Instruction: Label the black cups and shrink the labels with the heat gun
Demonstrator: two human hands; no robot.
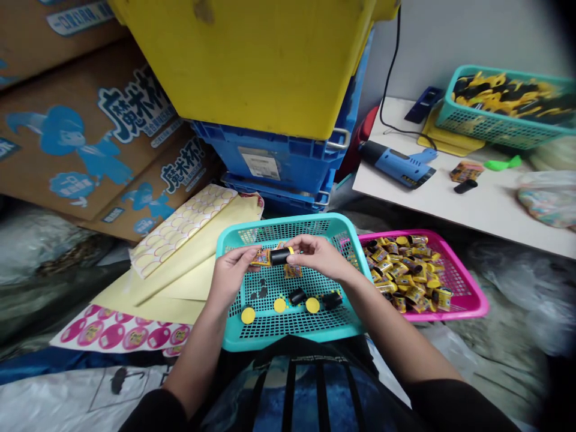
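Note:
My left hand (230,273) pinches a small printed sleeve (261,258) at its left end. The sleeve meets a small black cylinder (279,257) with a yellow end; how far it covers the cylinder I cannot tell. My right hand (321,257) grips that yellow end between thumb and fingers. Both hands are over a turquoise basket (288,343). Inside lie several yellow round caps (248,315), black cylinders (297,296), small black bits (262,291) and a printed sleeve (293,271), partly hidden behind the hands.
To the right, a pink basket (477,300) holds many wrapped yellow-and-black pieces (411,270). A blue heat gun (398,165) and a turquoise basket of yellow-black parts (490,117) rest on a white table (495,210). Stacked crates (270,66), cartons (67,132) and sticker sheets (175,288) stand left and ahead.

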